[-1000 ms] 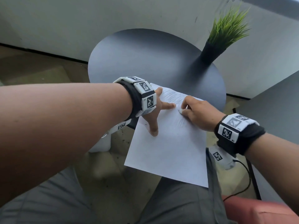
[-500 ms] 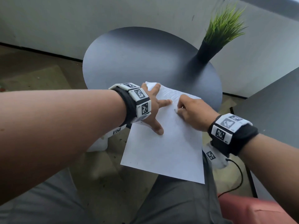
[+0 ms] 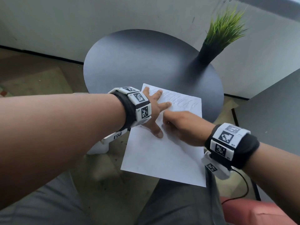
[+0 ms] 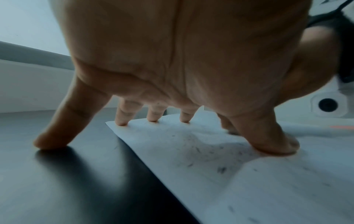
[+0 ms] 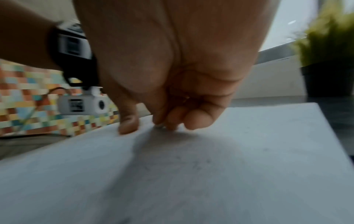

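With the paper [image 3: 162, 156] overhanging the table [image 3: 146, 62], pinned by the spread, straight-fingered left hand [image 3: 152, 114] and rubbed by the curled right hand [image 3: 183, 125] (anything pinched cannot be told), its unsupported half could be creased or torn.

The sheet [image 3: 162, 156] is thin matt white paper smudged with faint grey pencil, the table [image 3: 146, 62] is smooth and dark with a soft sheen, and the pot [image 3: 208, 53] is matt black with plastic-looking grass [image 3: 225, 25].
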Tool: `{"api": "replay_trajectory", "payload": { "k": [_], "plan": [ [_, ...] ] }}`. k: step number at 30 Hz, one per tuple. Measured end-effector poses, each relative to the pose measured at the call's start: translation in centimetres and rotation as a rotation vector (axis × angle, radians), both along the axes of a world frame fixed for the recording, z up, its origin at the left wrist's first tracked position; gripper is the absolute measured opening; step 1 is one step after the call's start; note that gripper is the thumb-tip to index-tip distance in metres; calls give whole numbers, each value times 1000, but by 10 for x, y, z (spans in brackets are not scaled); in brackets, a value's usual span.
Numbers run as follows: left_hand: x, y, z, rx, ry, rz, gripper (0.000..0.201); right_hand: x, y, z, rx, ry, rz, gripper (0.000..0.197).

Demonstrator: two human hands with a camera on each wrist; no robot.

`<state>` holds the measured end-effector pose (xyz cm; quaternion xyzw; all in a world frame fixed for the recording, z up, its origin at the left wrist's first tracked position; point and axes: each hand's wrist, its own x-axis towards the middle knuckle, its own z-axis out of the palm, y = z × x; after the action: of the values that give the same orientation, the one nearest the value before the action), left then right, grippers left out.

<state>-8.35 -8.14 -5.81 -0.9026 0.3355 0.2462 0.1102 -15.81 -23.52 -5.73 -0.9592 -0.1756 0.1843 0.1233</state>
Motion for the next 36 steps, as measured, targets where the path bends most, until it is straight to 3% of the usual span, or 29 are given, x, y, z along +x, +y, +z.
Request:
{"api": "replay_trajectory", "payload": {
  "k": [2,6,8,11,12,17,22,27,30,32,36],
  "plan": [
    [0,-1,2,6,7,1,122,0,-6,5,10,73,34,8],
    [2,-3,2,11,17,5,119,23,-33,2,-139,-80,-373,9],
    [3,-4,2,12,13,-5,118,14,-20,0,-104,-87,-285,11],
    [3,-3,2,20,-5,-29,119,-8,6,1,38,30,31,7],
    [3,-4,2,22,-9,-31,119,-4,1,2,52,60,40,7],
    [2,-2,1,15,-15,-14,118,29,-33,-3,-64,-82,-395,6],
    [3,-4,2,13,-11,-22,119,2,5,-4,111,37,-26,9],
    [3,-1,-2,-13,-34,-12,122,28,-16,-6,9,-163,-324,11],
    [4,-1,0,-2,-26,-13,126,8,7,-9,141,-107,-73,10],
    [3,-3,2,-2,-29,-18,124,9,-2,-4,137,-2,-28,11],
    [2,-4,2,-2,-21,-3,120,28,-33,-3,-29,-114,-414,11]
  ]
}}
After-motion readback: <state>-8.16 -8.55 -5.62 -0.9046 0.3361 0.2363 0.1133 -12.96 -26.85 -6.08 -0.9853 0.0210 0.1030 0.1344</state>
